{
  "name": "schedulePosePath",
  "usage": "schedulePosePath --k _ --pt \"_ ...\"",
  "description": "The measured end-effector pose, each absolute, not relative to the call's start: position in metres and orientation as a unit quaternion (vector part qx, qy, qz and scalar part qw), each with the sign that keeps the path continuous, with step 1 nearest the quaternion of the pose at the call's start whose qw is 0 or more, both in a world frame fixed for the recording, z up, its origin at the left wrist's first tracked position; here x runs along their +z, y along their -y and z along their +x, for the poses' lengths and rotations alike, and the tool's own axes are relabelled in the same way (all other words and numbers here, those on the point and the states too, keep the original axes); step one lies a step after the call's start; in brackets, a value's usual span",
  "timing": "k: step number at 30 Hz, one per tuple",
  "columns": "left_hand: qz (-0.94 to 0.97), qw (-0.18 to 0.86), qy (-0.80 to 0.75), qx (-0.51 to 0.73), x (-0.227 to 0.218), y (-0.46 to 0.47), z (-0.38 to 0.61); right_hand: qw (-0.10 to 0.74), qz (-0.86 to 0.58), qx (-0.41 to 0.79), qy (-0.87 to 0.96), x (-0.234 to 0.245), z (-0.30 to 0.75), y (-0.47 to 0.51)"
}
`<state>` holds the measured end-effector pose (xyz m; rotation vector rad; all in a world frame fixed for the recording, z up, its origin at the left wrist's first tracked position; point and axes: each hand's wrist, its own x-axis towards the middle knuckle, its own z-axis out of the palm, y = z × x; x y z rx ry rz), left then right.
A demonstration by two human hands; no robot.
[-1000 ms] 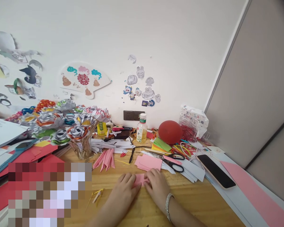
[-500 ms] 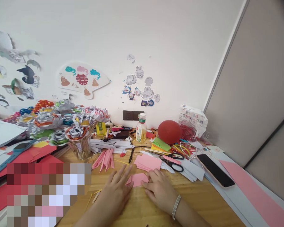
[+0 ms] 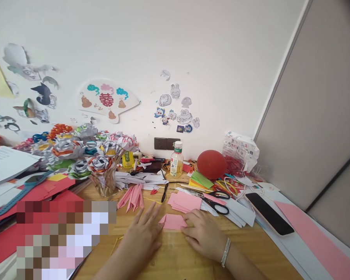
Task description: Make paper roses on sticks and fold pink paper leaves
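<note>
A small piece of pink paper [image 3: 174,222] lies on the wooden table between my hands, its left corner folded over. My left hand [image 3: 146,231] rests at its left side, fingers stretched out and spread, the thumb side close to the folded corner. With bent fingers, my right hand [image 3: 203,232] grips the right end of the paper and hides that corner. Just behind lies a stack of pink paper pieces [image 3: 184,201]. Folded pink paper strips [image 3: 132,197] lie beyond my left fingertips.
Black-handled scissors [image 3: 221,209] lie beside white paper strips at right, with a phone [image 3: 269,214] further right. A bottle [image 3: 176,161] and a red balloon [image 3: 211,164] stand near the wall. Paper flowers [image 3: 100,165] fill a holder at left, near a blue watch [image 3: 23,192].
The view has shifted slightly, moving everything a little right. My left hand has drawn off the paper's left side, so the folded corner shows more. My right hand stays at the right end.
</note>
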<state>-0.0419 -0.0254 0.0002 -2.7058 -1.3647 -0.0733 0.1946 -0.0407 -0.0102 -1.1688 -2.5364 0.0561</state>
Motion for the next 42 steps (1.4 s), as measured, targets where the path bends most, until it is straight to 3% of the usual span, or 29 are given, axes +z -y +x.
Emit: schedulePosePath --k 7,13,20,24,28,34,42 --pt "-0.907 0.062 0.407 -0.089 -0.022 0.016 -0.034 0.194 -0.284 0.070 0.936 -0.022 0.163 0.055" --pt "-0.922 0.040 0.376 -0.089 -0.032 0.010 -0.038 0.293 -0.365 0.110 0.877 -0.013 0.179 0.044" --pt "-0.870 0.115 0.444 -0.182 -0.028 -0.006 -0.045 0.158 -0.418 0.017 0.894 -0.010 0.190 0.035" --pt "-0.901 0.113 0.368 -0.201 -0.009 -0.001 -0.048 0.098 -0.477 -0.049 0.872 -0.008 0.183 0.037" --pt "-0.943 0.118 0.271 -0.152 -0.011 0.005 -0.046 0.102 -0.496 -0.080 0.858 -0.015 0.179 0.036" --pt "-0.934 0.151 0.298 -0.128 -0.032 0.005 -0.041 0.112 -0.487 -0.077 0.863 -0.017 0.178 0.036" --pt "-0.936 0.119 0.301 -0.137 -0.023 0.007 -0.038 0.113 -0.483 -0.048 0.867 -0.012 0.188 0.031"
